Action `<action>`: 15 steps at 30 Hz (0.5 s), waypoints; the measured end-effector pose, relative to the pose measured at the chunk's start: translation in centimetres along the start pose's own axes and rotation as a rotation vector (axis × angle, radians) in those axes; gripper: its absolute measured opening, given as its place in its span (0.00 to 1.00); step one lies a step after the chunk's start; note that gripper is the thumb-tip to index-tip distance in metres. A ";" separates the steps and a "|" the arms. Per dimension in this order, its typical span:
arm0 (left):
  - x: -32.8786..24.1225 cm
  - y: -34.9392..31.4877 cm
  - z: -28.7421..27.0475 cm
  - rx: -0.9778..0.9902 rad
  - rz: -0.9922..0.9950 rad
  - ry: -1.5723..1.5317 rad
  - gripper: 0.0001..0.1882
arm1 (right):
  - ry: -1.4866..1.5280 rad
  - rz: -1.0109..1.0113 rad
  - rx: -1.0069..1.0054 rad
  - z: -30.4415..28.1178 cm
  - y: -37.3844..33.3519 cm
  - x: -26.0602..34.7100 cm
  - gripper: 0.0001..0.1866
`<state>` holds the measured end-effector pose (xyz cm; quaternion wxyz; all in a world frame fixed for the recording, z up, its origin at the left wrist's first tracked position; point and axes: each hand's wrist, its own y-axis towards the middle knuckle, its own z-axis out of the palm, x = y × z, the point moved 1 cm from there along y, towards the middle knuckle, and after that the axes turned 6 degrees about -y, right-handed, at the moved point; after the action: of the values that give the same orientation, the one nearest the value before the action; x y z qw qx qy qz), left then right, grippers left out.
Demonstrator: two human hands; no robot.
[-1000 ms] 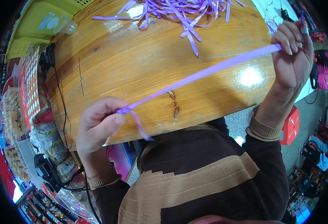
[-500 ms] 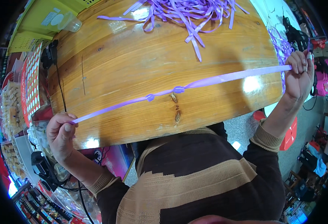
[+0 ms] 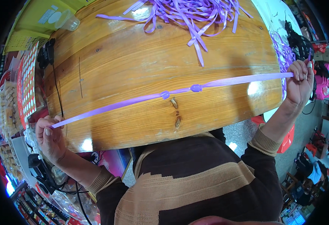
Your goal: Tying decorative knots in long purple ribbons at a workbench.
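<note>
A purple ribbon (image 3: 112, 106) is stretched taut across the view, above the wooden table. Near its middle sit two small darker purple lumps a short distance apart, a left lump (image 3: 165, 95) and a right lump (image 3: 196, 88); whether they are knots or plastic fittings I cannot make out. My left hand (image 3: 51, 138) pinches the ribbon's left end between thumb and fingers, beyond the table's left edge. At the far right, my right hand (image 3: 300, 80) is closed round the other end, and a short purple tip sticks up past its fingers.
A tangled heap of purple ribbons (image 3: 194, 17) lies at the table's (image 3: 134, 63) far side. More purple strands (image 3: 282, 50) hang at its right edge. A yellow plastic crate (image 3: 33, 22), a clear cup (image 3: 68, 21) and a black cable (image 3: 56, 86) are at the left.
My left hand has moved outward to the left and slightly nearer me. Both lumps have shifted rightward, while my right hand has sunk a little. The ribbon stays held at both ends.
</note>
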<state>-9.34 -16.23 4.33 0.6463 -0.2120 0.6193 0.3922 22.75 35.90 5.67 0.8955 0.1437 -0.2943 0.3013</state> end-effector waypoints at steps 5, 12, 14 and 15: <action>0.3 -0.4 -0.3 -0.105 0.001 0.006 0.11 | -0.028 0.094 0.036 -1.5 0.8 1.3 0.12; -1.3 -0.7 2.6 -0.074 0.097 -0.116 0.10 | 0.001 0.127 0.030 -5.4 2.2 3.1 0.05; -1.7 -0.6 3.5 -0.074 0.164 -0.149 0.11 | 0.021 0.101 0.013 -6.5 2.6 3.4 0.02; -1.8 -0.6 3.9 -0.053 0.175 -0.136 0.11 | -0.012 0.093 0.002 -7.1 2.8 3.6 0.02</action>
<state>-6.26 -14.05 6.50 0.6440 -0.1471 0.5797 0.4770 26.45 42.82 2.54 0.8786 0.1325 -0.3060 0.3419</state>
